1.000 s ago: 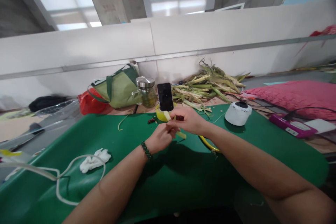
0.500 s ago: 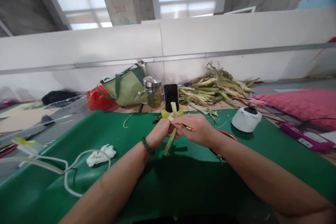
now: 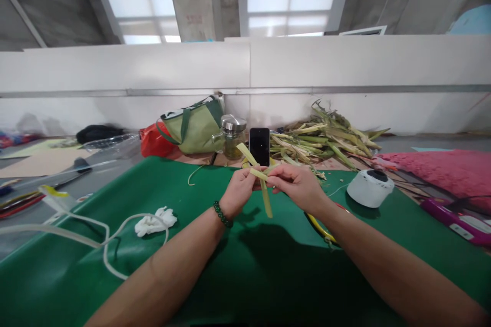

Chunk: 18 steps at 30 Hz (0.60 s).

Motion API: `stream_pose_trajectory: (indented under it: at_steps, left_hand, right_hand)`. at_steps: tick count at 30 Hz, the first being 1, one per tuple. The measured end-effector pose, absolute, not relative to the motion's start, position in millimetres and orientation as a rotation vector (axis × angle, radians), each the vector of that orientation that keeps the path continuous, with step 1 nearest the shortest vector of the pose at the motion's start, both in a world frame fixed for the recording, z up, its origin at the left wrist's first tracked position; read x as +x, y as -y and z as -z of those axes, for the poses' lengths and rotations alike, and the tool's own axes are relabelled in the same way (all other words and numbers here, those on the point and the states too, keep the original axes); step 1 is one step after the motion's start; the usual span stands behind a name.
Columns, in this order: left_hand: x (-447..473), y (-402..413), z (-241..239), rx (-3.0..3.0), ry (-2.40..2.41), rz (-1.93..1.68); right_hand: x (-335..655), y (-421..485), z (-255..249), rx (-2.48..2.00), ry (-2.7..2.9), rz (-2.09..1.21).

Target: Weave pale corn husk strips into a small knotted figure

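Note:
Pale green leaf strips (image 3: 265, 195) cross each other between my two hands, above the green mat (image 3: 245, 276). My left hand (image 3: 242, 184), with a dark green bead bracelet at the wrist, is closed and pinches the strips near their crossing. From the other side my right hand (image 3: 294, 184) is closed on the end of a strip that runs across the upright one. One strip end sticks up to the left, another hangs down below the fingers. Behind the hands a black phone (image 3: 260, 146) stands upright. My fingers hide part of the crossing.
A heap of leaves and stalks (image 3: 326, 135) lies at the back. Nearby are a glass jar (image 3: 232, 138), a green bag (image 3: 195, 127), a white spool (image 3: 370, 188), yellow-handled tool (image 3: 320, 227), crumpled tissue (image 3: 155, 222), white cable (image 3: 105, 250) and a purple power strip (image 3: 456, 220).
The view has shifted, so the scene sits farther right. The strips have turned: the upper end now leans left and the lower end points down right. Both hands still hold them.

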<state>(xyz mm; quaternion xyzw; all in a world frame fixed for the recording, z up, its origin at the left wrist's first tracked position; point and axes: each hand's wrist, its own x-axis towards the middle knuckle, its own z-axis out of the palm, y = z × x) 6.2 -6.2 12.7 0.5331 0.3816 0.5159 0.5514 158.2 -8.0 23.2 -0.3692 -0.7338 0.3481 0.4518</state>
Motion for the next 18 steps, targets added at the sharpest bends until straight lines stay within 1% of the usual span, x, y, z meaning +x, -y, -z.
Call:
stream_pose_trajectory:
  at_steps: [6,10,18]
  left_hand:
    - [2,12,-18,1.404,-0.788,-1.082]
    - [1,14,-21,1.450,-0.773,-1.039]
    - [-1,9,-16,1.433,-0.881,-1.061]
  right_hand:
    - [158,2,-22,-0.906,1.697,-1.000]
    - [161,-2,-22,-0.939,1.674,-1.024]
    - [159,0,-17,-0.958,1.775,-0.759]
